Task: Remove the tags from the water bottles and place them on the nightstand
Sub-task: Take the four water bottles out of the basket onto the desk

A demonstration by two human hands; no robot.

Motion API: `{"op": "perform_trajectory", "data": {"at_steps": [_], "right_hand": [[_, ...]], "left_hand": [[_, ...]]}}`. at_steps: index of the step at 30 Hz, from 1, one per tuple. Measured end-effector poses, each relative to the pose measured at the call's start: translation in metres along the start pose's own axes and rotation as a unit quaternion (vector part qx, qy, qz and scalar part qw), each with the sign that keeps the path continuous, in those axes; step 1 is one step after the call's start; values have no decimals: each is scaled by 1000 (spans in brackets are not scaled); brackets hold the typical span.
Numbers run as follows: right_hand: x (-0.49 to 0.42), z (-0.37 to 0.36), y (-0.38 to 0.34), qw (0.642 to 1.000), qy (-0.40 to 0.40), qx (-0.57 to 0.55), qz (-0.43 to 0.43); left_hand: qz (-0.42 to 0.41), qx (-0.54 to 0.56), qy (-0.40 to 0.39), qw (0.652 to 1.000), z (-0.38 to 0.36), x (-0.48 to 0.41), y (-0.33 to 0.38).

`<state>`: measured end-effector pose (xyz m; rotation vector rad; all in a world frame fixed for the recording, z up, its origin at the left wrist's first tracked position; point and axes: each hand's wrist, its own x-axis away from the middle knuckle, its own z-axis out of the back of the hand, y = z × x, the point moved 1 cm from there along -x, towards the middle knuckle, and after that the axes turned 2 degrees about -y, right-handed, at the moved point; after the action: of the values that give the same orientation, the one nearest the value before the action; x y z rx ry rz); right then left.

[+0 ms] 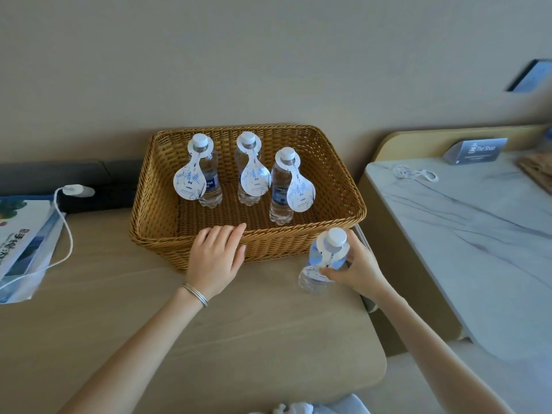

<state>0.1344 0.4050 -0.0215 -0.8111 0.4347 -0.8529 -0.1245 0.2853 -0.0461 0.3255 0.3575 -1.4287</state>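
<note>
Head view: right grip point(357, 268) clamped round a tagged bottle point(312, 256); left grip point(215, 253), fingers straight, rests on the basket point(161, 234) rim.

A slanted grey sign point(475, 150) on the marble nightstand point(448, 234) reads "The Shop" in white beside a small square logo; the finer lines beneath are too small to read. In the wicker basket point(155, 210), the left tag point(189, 182), middle tag point(254, 177) and right tag point(301, 194) each carry the blue brush characters "清爽" above tiny illegible print. The left bottle point(211, 164) shows "NA" on its blue label point(212, 184). A booklet point(21, 243) at far left bears large dark Chinese characters, cut off by the frame. The fourth bottle point(313, 256), outside the basket, wears a folded tag point(313, 271) with no legible print.
</note>
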Motion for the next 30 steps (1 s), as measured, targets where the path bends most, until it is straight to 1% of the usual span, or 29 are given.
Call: {"op": "perform_trajectory", "data": {"at_steps": [4,8,13,15,19,23,27,30], "right_hand": [[-7,11,4,997,-81,-2,5],[-9,16,5,993,-112,29,-7],[-6,20,0,989,-144,37,-24],[-5,25,-6,987,-143,74,-19],[-3,46,-18,981,-111,158,-3],[-20,64,-43,962,-93,253,48],[-55,72,-68,960,-69,247,114],[-88,62,-80,960,-38,231,156]], "left_hand": [[-9,-2,19,1000,-3,0,-1],[-11,3,28,1000,-5,1,-2],[-13,3,28,1000,-6,1,-2],[-15,2,25,1000,-5,1,-2],[-25,-2,20,999,-2,1,-4],[-30,7,20,999,1,1,-10],[-17,9,26,999,4,4,-21],[-5,8,34,999,5,8,-28]]}}
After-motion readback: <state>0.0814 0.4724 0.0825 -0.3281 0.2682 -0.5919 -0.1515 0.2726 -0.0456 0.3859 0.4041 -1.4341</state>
